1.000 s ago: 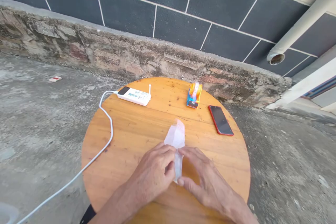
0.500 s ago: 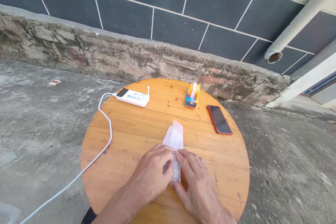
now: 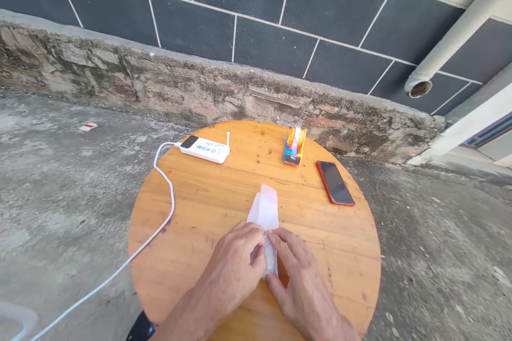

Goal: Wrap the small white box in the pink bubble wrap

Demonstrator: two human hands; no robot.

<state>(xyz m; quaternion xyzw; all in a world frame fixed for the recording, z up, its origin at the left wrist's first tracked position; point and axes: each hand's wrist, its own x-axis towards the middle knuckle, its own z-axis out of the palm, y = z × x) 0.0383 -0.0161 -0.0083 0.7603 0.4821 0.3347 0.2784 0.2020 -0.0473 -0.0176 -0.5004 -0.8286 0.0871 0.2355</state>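
A thin white, partly see-through wrapper or sheet (image 3: 267,206) lies lengthwise on the round wooden table (image 3: 192,192), near its middle. My left hand (image 3: 240,256) is closed on the left edge of the sheet, with thumb and fingers curled together. From the right, my right hand (image 3: 298,277) holds the same sheet between its fingertips and thumb. The fingertips of both hands nearly meet over it. The sheet's lower part is partly hidden between my hands.
A white device (image 3: 205,149) with a white cable (image 3: 173,197) lies at the table's back left. A tape dispenser (image 3: 294,147) stands at the back, and a red-edged phone (image 3: 335,183) lies on the right. Behind is a stone wall base (image 3: 192,96).
The view has shifted slightly. Both hands keep nearly the same hold on the sheet, and its far end leans slightly further left.
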